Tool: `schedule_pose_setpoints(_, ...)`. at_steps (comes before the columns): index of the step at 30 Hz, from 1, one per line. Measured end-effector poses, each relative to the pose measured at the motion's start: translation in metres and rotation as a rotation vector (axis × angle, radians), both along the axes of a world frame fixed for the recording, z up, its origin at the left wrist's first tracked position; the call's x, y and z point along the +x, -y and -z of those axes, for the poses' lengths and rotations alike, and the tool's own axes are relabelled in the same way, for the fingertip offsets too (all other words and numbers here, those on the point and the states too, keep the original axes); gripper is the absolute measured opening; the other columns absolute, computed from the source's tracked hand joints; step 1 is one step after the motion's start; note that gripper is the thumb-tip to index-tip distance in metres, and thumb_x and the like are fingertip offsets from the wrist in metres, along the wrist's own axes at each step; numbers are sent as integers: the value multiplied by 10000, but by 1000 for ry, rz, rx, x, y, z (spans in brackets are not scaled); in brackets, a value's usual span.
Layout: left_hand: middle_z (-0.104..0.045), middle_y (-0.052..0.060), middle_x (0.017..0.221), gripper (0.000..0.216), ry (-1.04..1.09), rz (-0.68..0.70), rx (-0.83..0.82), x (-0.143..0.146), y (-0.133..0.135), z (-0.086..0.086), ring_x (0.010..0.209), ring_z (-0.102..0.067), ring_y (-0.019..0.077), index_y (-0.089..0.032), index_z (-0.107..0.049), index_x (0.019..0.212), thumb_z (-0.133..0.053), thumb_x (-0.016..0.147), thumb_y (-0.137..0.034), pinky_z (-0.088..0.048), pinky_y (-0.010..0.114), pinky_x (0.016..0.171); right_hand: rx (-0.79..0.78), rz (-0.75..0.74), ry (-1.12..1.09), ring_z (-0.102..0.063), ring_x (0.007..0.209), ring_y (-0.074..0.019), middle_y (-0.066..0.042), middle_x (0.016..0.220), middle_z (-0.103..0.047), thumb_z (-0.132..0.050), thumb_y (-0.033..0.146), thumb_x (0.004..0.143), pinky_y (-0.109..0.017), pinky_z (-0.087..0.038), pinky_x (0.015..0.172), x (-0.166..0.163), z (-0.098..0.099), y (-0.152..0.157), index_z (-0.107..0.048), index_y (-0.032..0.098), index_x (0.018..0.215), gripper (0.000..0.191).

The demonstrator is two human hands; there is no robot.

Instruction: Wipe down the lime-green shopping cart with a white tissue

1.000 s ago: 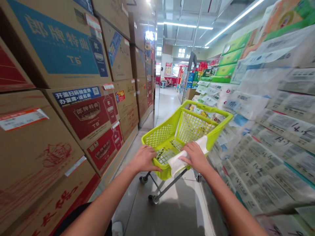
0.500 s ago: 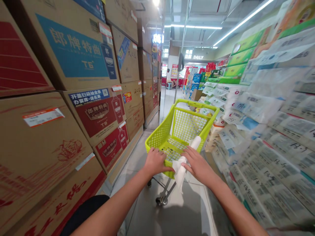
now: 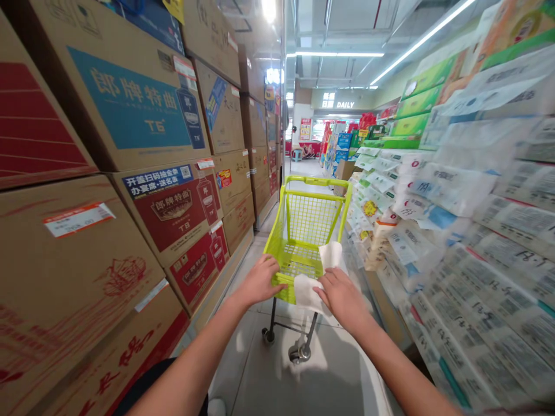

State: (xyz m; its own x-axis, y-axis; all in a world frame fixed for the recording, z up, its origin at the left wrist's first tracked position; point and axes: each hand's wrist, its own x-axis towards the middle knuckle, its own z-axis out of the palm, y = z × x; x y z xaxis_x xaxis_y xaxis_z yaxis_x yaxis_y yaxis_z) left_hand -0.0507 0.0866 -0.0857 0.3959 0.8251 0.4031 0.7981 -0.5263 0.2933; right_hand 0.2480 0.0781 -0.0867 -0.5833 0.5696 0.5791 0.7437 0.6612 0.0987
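Observation:
A yellow-green shopping cart [image 3: 317, 182] with a mesh basket stands right in front of me, its near edge towards my body. My left hand [image 3: 260, 281] is closed over the left corner of the near rim, thumb lying along the edge. At the right corner, my right hand [image 3: 342, 293] grips a limp white cloth [image 3: 307, 292] against the rim. Part of that cloth hangs over the near edge, and another part sticks up past the fingers. Whether it is fabric or paper I cannot tell. The visible basket floor shows only its lattice.
Stacked cardboard cartons [image 3: 173, 199] line the left side closely. Packs of tissue paper [image 3: 433, 190] are piled along the right. Between them a tiled aisle runs forward, past a small blue stool [image 3: 297, 155] and displays of coloured boxes [image 3: 343, 141] farther off.
The cart has swung from angled right to pointing nearly straight down the aisle. Both hands stay on its near rim, the left shifted slightly left. The white cloth has changed shape under the right hand.

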Motion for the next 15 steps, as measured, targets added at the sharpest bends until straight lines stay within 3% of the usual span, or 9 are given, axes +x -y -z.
schedule_pose_setpoints(2, -672, 105, 1115, 201, 64, 49, 8, 7, 5, 1, 1235, -547, 337, -243, -648, 975, -767, 828, -310, -510, 520, 1103, -4, 28, 22, -700, 939, -296, -72, 866, -727, -635, 330, 1034, -506, -533, 1042, -8, 1, -1, -646, 243, 913, 149)
schedule_pose_setpoints(5, -659, 111, 1278, 298, 202, 138, 11, 17, 14, 3, 1304, -539, 323, -240, -616, 1050, -689, 770, -167, -457, 529, 1182, -24, 64, 69, -696, 849, -283, -66, 850, -735, -635, 358, 1042, -456, -527, 900, -23, 5, -1, -642, 236, 936, 162)
schedule_pose_setpoints(8, -556, 136, 1529, 425, 423, 170, -3, 27, 20, 9, 1468, -471, 321, -244, -570, 1250, -647, 834, -211, -374, 567, 1266, -43, 71, 99, -706, 822, -269, -57, 851, -744, -618, 371, 1059, -416, -483, 802, -39, 8, -2, -638, 223, 948, 186)
schedule_pose_setpoints(11, -457, 152, 1601, 413, 661, 19, 55, 37, 16, 19, 1537, -424, 315, -261, -520, 1319, -602, 916, -305, -400, 560, 1260, -59, 47, 91, -710, 842, -254, -44, 872, -748, -603, 372, 1073, -396, -449, 781, -50, 8, -1, -638, 222, 968, 186)
schedule_pose_setpoints(13, -447, 158, 1551, 397, 799, -167, 74, 42, 8, 25, 1478, -490, 299, -256, -510, 1289, -594, 903, -289, -505, 496, 1170, -80, 36, 95, -709, 862, -251, -42, 890, -751, -601, 369, 1074, -389, -435, 766, -53, 5, 1, -648, 220, 981, 182)
schedule_pose_setpoints(15, -442, 169, 1528, 514, 873, -292, 11, 44, -3, 30, 1366, -575, 281, -241, -474, 1370, -610, 875, -266, -552, 461, 1107, -121, 19, 114, -707, 891, -248, -47, 926, -760, -588, 367, 1080, -381, -432, 764, -52, 0, 4, -669, 216, 1014, 183)
